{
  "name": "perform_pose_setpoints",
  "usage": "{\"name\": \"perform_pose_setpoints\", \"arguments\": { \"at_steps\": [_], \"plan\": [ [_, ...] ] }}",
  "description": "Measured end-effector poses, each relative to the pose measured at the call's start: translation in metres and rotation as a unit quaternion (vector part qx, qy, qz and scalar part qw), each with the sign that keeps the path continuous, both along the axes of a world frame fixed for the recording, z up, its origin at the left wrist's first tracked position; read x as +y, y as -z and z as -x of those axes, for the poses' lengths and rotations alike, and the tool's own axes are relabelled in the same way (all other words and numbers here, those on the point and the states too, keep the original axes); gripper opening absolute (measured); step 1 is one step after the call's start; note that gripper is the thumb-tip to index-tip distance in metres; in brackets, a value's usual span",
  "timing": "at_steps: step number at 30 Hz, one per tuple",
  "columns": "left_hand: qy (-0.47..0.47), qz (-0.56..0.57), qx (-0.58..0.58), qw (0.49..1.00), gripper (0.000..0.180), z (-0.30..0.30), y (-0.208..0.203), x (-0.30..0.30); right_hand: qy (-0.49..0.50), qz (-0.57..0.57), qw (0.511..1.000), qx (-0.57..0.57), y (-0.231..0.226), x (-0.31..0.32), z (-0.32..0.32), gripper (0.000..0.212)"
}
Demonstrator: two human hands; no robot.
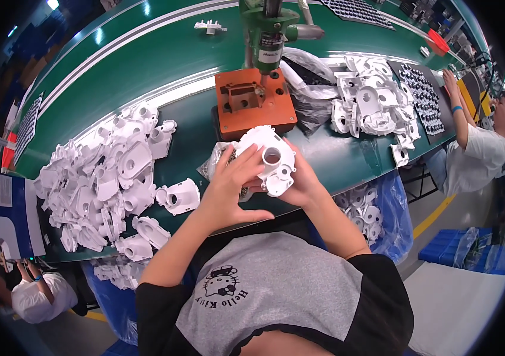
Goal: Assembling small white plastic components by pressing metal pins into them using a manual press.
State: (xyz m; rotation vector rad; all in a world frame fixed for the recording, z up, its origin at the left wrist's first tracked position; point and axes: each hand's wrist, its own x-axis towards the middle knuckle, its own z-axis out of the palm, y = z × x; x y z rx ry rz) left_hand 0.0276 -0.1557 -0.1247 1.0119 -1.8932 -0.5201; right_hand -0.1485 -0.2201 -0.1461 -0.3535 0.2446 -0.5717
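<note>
A white plastic housing [282, 155] with a round tube and a scalloped rim is tilted up in front of me. My right hand [304, 181] grips it from the right side and from below, its fingers partly hidden behind it. My left hand [231, 187] is spread at the housing's left edge, thumb stretched out apart from the fingers. Whether its fingertips press on the housing I cannot tell. Partly under that hand lies a clear bag [206, 169] of small metal pieces. Just beyond the housing stands an orange fixture block [255, 121] beneath a green press [270, 41].
White housings pile up on the left [101, 178] and in a second heap [377, 98] at right. A black plastic bag [309, 89] lies beside the fixture. Dark trays of small parts [421, 98] sit farther right. Co-workers [478, 148] are at both sides. Blue-lined bins [392, 213] hang below the table edge.
</note>
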Motion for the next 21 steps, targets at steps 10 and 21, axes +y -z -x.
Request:
{"name": "perform_pose_setpoints", "arguments": {
  "at_steps": [10,21],
  "plan": [
    [0.009,0.101,-0.120,0.988,0.036,-0.009,-0.015,-0.052,0.087,0.309,0.870,0.375,-0.012,-0.068,0.025,0.023],
    [-0.162,0.074,-0.326,0.929,0.018,-0.014,0.008,-0.142,0.210,0.496,0.297,0.788,0.045,-0.256,0.029,0.021]
  ]
}}
